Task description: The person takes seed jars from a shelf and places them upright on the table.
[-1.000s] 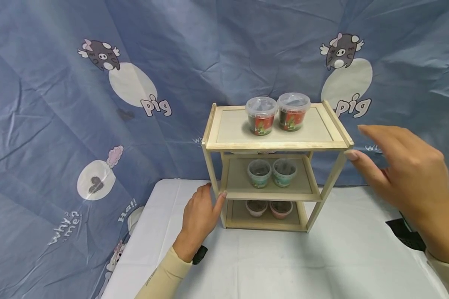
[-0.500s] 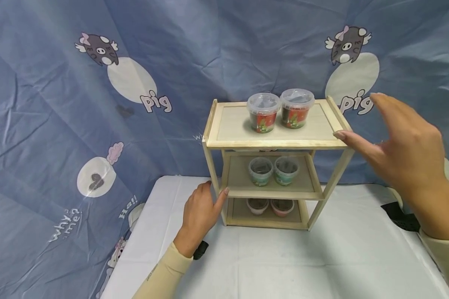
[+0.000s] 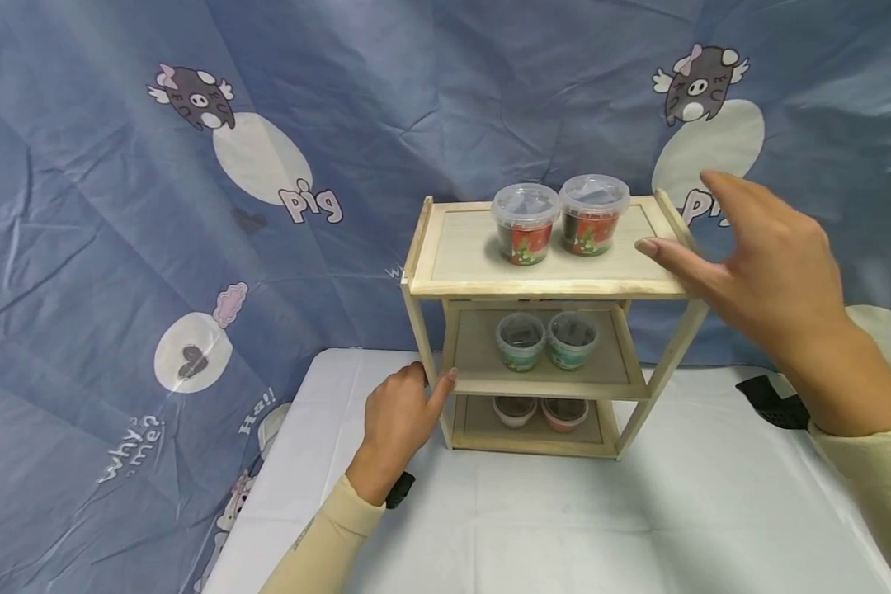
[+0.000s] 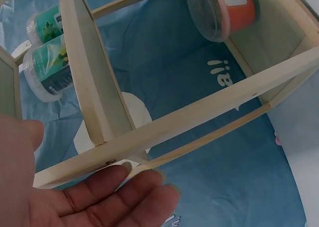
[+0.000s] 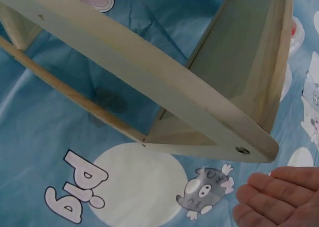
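Note:
A three-tier pale wooden shelf rack (image 3: 475,289) stands in the head view. On its top tier are two clear-lidded red tubs, a left tub (image 3: 527,239) and a right tub (image 3: 592,227). My left hand (image 3: 395,421) holds the rack's left front post, thumb in front and fingers along the outer side; the left wrist view shows the fingers (image 4: 119,197) against the wooden frame. My right hand (image 3: 772,280) hangs by the top tier's right end, thumb and fingers spread wide, nothing between them. In the right wrist view its fingers (image 5: 274,194) appear beside the rack's corner.
Two turquoise tubs, one left (image 3: 520,356) and one right (image 3: 570,355), stand on the middle tier. Two pinkish tubs, left (image 3: 515,418) and right (image 3: 564,421), sit on the bottom tier. A white-covered table (image 3: 535,528) and blue printed cloth (image 3: 371,124) surround the rack.
My right hand has risen and moved left, from beside the rack to over the top tier's right end, fingers still spread. My left hand stays at the post. The tubs keep their places.

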A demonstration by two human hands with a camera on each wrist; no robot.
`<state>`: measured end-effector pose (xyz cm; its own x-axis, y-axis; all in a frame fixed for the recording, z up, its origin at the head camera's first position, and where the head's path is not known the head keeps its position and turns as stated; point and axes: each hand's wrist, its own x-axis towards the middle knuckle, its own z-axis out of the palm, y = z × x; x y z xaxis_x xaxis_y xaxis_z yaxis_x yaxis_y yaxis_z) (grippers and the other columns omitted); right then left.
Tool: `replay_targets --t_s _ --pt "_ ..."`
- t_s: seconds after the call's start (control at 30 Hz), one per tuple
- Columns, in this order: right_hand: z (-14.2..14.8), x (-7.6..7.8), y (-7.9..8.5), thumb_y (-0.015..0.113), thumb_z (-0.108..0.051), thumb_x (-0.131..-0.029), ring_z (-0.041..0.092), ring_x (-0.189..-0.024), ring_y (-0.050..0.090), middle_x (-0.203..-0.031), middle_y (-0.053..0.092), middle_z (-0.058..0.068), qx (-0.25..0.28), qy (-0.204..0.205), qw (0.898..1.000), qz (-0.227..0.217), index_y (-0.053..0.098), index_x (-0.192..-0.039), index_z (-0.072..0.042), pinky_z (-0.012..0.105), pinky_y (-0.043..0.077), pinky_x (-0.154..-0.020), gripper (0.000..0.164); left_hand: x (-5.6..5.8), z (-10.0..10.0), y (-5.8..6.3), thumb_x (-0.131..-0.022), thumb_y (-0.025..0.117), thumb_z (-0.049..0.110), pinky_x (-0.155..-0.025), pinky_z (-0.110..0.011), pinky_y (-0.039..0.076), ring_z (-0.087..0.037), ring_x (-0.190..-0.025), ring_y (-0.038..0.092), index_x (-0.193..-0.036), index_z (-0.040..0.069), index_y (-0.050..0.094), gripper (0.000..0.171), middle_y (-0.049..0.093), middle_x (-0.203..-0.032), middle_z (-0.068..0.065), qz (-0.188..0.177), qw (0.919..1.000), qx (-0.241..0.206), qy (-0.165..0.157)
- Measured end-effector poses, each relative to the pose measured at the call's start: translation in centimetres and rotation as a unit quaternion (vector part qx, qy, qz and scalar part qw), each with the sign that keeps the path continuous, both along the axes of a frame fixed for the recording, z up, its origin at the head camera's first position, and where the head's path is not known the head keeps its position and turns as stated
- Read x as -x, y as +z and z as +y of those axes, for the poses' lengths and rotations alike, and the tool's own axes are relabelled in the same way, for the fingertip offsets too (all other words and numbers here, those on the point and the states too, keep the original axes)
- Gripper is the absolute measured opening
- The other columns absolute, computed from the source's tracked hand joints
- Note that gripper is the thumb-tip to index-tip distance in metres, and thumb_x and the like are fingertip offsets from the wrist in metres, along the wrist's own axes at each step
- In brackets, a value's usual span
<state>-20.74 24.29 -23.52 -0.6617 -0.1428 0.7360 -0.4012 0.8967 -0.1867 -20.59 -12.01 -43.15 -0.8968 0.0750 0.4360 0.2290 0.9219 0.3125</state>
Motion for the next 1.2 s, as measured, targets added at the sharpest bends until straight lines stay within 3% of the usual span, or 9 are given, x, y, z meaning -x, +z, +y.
replay_targets --t_s 0.43,0.67,0.83,1.0,1.07,1.2 --pt "-1.2 1.5 0.5 0.072 -0.051 -0.081 0.049 -0.117 0.049 -0.136 0.052 0.021 -0.020 -0.005 0.995 -0.098 0.044 -0.142 -0.010 0.066 0.036 -0.090 0.079 1.1 -0.3 1.5 -0.096 0.047 0.054 -0.036 -0.031 0.031 -0.013 -0.040 0.040 -0.055 0.020 0.045 0.053 0.042 -0.050 0.004 0.024 0.9993 0.026 -0.009" --pt "-2.0 2.4 0.7 0.067 -0.056 -0.083 0.050 -0.119 0.048 -0.138 0.049 0.023 -0.039 0.005 0.991 -0.127 0.040 -0.145 -0.009 0.067 0.035 -0.092 0.083 1.3 -0.4 1.6 -0.097 0.048 0.052 -0.033 -0.031 0.027 -0.014 -0.038 0.036 -0.050 0.021 0.043 0.056 0.035 -0.043 0.005 0.025 0.9992 0.029 -0.012" --pt "-2.8 3.2 0.9 0.063 -0.062 -0.083 0.051 -0.108 0.053 -0.136 0.050 0.025 -0.034 0.007 0.988 -0.149 0.033 -0.149 -0.008 0.065 0.037 -0.089 0.090 1.4 -0.3 1.7 -0.097 0.051 0.045 -0.032 -0.032 0.025 -0.014 -0.036 0.035 -0.048 0.021 0.039 0.056 0.033 -0.041 0.006 0.040 0.9983 0.042 -0.009" --pt "-3.5 3.7 1.1 0.055 -0.068 -0.085 0.052 -0.114 0.050 -0.140 0.045 0.026 -0.044 -0.007 0.983 -0.181 0.025 -0.152 -0.008 0.065 0.036 -0.091 0.095 1.5 -0.2 1.7 -0.098 0.050 0.038 -0.031 -0.032 0.025 -0.014 -0.034 0.036 -0.044 0.021 0.036 0.059 0.032 -0.039 0.006 0.041 0.9977 0.053 -0.005" --pt "-3.7 3.9 1.1 0.054 -0.068 -0.086 0.052 -0.115 0.049 -0.138 0.047 0.027 -0.047 -0.007 0.982 -0.185 0.027 -0.151 -0.008 0.066 0.036 -0.090 0.094 1.5 -0.2 1.7 -0.099 0.049 0.036 -0.031 -0.032 0.025 -0.015 -0.034 0.036 -0.043 0.021 0.037 0.059 0.033 -0.039 0.005 0.043 0.9975 0.056 -0.006" --pt "-4.2 4.1 0.9 0.054 -0.066 -0.087 0.051 -0.099 0.057 -0.117 0.059 0.026 -0.049 0.005 0.985 -0.166 0.040 -0.140 -0.006 0.064 0.041 -0.077 0.080 1.6 -0.1 1.6 -0.099 0.049 0.035 -0.031 -0.034 0.027 -0.016 -0.035 0.038 -0.044 0.021 0.038 0.058 0.035 -0.039 0.004 0.051 0.9969 0.059 -0.006"
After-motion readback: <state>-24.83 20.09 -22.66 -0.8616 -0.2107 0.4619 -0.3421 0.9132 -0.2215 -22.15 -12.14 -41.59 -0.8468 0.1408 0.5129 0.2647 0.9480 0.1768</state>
